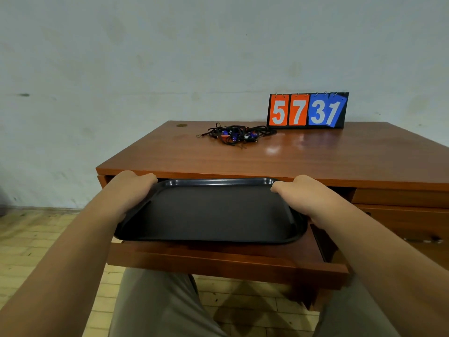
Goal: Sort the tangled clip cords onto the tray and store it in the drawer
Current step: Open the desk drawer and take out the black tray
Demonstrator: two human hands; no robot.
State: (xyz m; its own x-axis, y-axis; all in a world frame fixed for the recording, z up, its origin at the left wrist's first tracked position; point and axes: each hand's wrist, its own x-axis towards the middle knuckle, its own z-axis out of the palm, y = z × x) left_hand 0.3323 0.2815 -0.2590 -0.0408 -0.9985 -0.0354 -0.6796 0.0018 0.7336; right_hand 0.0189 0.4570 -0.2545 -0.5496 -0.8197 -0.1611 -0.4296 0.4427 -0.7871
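Floor: pale tiles (36, 239) run down your left side, under a white wall (121, 57).
Left hand: your left hand (130, 189) grips the tray's left rim near its far corner. Its fingers (147, 178) are closed round the edge, one lying on top and the rest hidden beneath.
Tray: the black tray (211, 215) is level between your two hands, over the pulled-out drawer. Its far rim is tucked just under the front edge of the bench top. You cannot tell whether it rests on the drawer's bottom or hangs just above it.
Drawer: the wooden drawer (218, 262) is open towards you, its front panel just below the tray's near rim and above your grey trousers (158, 307).
Clip cords: the clip cords (237, 135) lie in one tangled heap of black cord with blue and red clips. They sit on the bench (315, 161) towards its back, well apart from the tray.
Right hand: your right hand (303, 192) grips the tray's right rim near the far corner. Its fingers are closed on the edge like the left, one on top and the others out of sight.
Number board: a flip board (307, 110) reading 5 7 3 1 stands at the back of the bench, just right of the cords.
Side drawers: closed wooden fronts (401, 215) sit under the bench top at your right.
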